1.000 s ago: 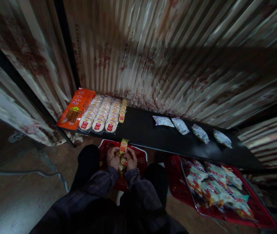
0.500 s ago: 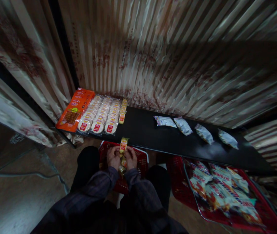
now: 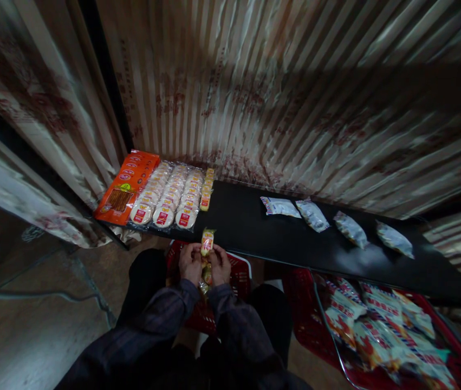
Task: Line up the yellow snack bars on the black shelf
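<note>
A small yellow snack packet with a red-and-white label is held upright between my two hands, at the front edge of the black shelf. My left hand pinches its left side, and my right hand closes on its right side. Below them, a red basket stands between my knees, with several similar packets partly hidden by my hands. On the shelf just beyond, a row of yellow packets lies beside rows of round white wrapped crackers.
At the shelf's left end lies an orange snack bag. Several white-and-blue packets are spread along its right part. Under the right side stands another red basket full of white snack bags. Striped curtains hang behind.
The view has shifted slightly, so the shelf's right part appears lower and farther right. My hands still hold the yellow packet, in nearly the same spot at the shelf edge.
</note>
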Available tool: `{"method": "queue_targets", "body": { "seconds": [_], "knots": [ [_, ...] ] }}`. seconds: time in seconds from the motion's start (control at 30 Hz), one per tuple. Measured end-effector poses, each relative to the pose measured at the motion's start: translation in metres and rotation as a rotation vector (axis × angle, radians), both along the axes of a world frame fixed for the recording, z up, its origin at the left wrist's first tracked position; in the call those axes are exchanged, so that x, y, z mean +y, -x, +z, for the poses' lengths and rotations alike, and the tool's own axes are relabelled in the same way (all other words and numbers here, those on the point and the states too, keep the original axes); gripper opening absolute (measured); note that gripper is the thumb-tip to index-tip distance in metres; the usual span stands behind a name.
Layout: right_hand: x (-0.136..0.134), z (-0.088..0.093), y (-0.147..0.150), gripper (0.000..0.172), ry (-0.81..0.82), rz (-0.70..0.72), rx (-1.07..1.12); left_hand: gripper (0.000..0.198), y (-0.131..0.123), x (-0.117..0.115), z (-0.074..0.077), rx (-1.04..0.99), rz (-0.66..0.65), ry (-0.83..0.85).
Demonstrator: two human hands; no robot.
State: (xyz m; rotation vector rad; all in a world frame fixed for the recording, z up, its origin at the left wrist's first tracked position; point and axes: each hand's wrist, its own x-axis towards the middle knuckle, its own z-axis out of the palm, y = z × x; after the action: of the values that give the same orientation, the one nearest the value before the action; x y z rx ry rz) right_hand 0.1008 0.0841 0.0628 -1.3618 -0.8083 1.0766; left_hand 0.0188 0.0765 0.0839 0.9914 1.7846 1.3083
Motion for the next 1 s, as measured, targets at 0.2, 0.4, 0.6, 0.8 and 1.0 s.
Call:
{"method": "queue_targets", "body": {
  "seconds": [0.2,0.4,0.6,0.8,1.0],
  "knots": [
    [0.008,0.012,0.001,0.037,0.015,0.018,0.034,0.022,0.002,0.011,-0.001,0.022,0.009,-0.002],
    [0.019,0.02,-0.002,0.032,-0.025,0.014,-0.172,0.026,0.002,0.021,0.003,0.068,-0.009,-0.035],
    [0.031,0.021,-0.006,0.03,-0.048,0.064,-0.295,0.032,0.002,0.03,0.004,0.078,-0.025,-0.019],
    [0.041,0.024,-0.007,0.031,-0.047,0.093,-0.416,0.033,0.004,0.037,0.006,0.106,-0.024,-0.011],
    [0.049,0.026,-0.008,0.031,-0.029,0.124,-0.451,0.031,0.003,0.045,0.006,0.1,-0.012,-0.006]
  ]
}}
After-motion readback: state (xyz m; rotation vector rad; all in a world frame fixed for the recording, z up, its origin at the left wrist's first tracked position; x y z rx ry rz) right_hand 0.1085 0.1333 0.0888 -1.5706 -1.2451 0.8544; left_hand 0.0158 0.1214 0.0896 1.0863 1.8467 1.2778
